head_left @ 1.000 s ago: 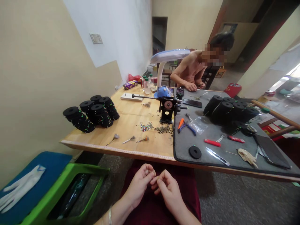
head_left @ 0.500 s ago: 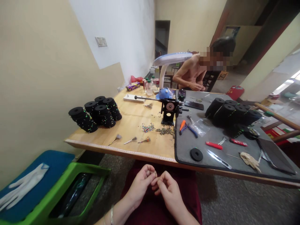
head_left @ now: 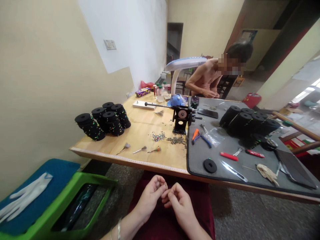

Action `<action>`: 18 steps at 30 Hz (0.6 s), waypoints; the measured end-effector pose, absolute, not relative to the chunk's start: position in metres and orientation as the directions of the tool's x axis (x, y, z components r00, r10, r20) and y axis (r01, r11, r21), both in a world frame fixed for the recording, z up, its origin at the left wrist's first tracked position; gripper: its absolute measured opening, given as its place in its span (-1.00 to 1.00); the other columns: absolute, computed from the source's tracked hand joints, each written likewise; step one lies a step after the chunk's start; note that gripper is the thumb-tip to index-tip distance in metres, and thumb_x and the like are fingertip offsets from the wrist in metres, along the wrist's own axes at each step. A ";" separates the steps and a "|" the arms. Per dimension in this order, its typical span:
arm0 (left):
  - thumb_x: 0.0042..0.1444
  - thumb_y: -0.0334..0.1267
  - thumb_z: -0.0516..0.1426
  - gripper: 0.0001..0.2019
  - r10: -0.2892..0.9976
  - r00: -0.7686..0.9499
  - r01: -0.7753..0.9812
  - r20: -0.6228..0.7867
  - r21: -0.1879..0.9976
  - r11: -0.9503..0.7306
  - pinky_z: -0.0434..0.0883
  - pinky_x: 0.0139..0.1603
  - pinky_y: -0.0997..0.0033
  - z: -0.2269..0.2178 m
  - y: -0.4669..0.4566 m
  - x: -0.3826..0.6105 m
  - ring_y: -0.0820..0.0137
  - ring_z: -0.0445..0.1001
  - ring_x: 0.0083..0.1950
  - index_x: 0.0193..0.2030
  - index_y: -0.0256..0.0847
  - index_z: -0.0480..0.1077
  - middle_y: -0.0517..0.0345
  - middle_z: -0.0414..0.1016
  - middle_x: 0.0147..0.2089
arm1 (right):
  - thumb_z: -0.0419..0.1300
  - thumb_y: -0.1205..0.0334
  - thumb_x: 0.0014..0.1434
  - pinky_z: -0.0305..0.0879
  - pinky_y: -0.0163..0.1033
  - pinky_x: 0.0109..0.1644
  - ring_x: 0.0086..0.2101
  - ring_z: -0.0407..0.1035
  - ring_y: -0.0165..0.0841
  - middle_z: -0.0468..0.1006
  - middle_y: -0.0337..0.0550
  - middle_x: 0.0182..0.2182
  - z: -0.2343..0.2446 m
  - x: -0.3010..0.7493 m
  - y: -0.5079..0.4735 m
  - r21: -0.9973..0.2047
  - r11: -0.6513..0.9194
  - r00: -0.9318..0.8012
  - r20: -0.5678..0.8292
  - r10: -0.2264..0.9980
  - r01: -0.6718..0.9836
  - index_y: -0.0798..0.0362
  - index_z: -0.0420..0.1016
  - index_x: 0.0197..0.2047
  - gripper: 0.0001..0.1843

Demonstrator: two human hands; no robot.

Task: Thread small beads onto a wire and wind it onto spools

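Over my lap, in front of the table edge, my left hand (head_left: pixel 155 191) and my right hand (head_left: pixel 178 199) meet at the fingertips. Both are closed in a pinch; whatever lies between the fingers is too small to make out. On the wooden table (head_left: pixel 140 126) ahead are a pile of small coloured beads (head_left: pixel 158 136) and a pile of small dark metal pieces (head_left: pixel 176 140). A black hand-cranked winder (head_left: pixel 180 119) stands behind them. The grey mat (head_left: pixel 197 156) bears a flat black foam spool (head_left: pixel 209 165), tweezers (head_left: pixel 233 171) and blue-handled pliers (head_left: pixel 203 140).
Stacks of black spools stand at the left (head_left: pixel 102 120) and right (head_left: pixel 246 120). A blue-white lamp (head_left: pixel 176 80) rises behind the winder. Across the table sits another person (head_left: pixel 203 80). A green stool (head_left: pixel 100 213) with a white glove (head_left: pixel 27 196) is at my left.
The view has shifted very slightly, so the table and room sit a little further right. My hands keep nearly the same pose.
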State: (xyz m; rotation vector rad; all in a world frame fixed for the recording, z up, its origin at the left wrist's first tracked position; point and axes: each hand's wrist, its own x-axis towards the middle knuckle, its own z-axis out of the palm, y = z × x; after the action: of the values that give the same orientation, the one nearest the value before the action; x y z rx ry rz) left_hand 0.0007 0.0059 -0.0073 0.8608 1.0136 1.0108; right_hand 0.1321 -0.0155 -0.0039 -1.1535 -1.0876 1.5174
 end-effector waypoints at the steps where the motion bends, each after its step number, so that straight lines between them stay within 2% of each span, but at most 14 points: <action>1: 0.05 -0.27 0.18 -0.86 0.945 0.194 -0.264 -0.263 0.914 0.309 0.25 -0.31 0.49 -0.007 0.006 0.001 0.49 0.28 -0.39 -0.30 -0.19 0.28 0.27 0.34 -0.42 | 0.18 -0.06 0.10 0.36 -0.31 -0.45 -0.45 0.43 -0.36 0.52 -0.12 -0.47 -0.003 0.132 -0.015 -0.970 -0.196 -0.147 -0.175 0.974 -0.146 0.07 0.25 -0.47 -0.63; 9: 0.04 -0.24 0.19 -0.83 0.940 0.197 -0.291 -0.279 0.899 0.327 0.25 -0.33 0.49 -0.006 0.004 0.001 0.50 0.27 -0.41 -0.28 -0.20 0.27 0.27 0.33 -0.42 | 0.17 -0.06 0.11 0.37 -0.31 -0.44 -0.44 0.44 -0.35 0.51 -0.13 -0.46 -0.004 0.132 -0.016 -0.970 -0.196 -0.152 -0.174 0.973 -0.142 0.06 0.26 -0.46 -0.64; 18: 0.06 -0.26 0.17 -0.86 0.958 0.177 -0.211 -0.225 0.942 0.261 0.27 -0.28 0.45 -0.002 0.004 0.001 0.46 0.30 -0.37 -0.31 -0.20 0.27 0.24 0.34 -0.40 | 0.19 -0.07 0.09 0.36 -0.30 -0.45 -0.46 0.42 -0.36 0.50 -0.15 -0.49 -0.001 0.132 -0.015 -0.964 -0.211 -0.147 -0.188 0.971 -0.161 0.06 0.24 -0.48 -0.62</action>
State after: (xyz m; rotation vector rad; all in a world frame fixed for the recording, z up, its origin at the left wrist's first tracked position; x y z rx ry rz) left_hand 0.0008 0.0045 -0.0017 0.9288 1.0387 1.0232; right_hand 0.1319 -0.0149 -0.0011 -1.1542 -1.0673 1.5333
